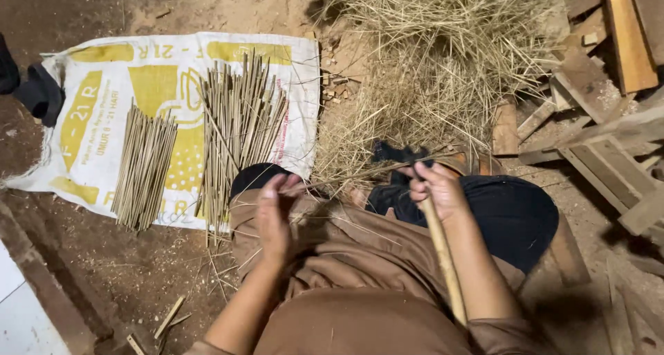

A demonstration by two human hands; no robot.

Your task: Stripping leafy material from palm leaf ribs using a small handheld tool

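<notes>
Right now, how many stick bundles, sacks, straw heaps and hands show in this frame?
Stick bundles on the sack: 2, smaller bundle and larger bundle
Printed sack: 1
Straw heap: 1
Hands: 2, left hand and right hand
Total: 6

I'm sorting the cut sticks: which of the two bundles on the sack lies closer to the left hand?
The larger bundle, toward the middle of the sack; its lower end nearly reaches the left hand. The smaller bundle lies farther off, toward the sack's outer end.
</notes>
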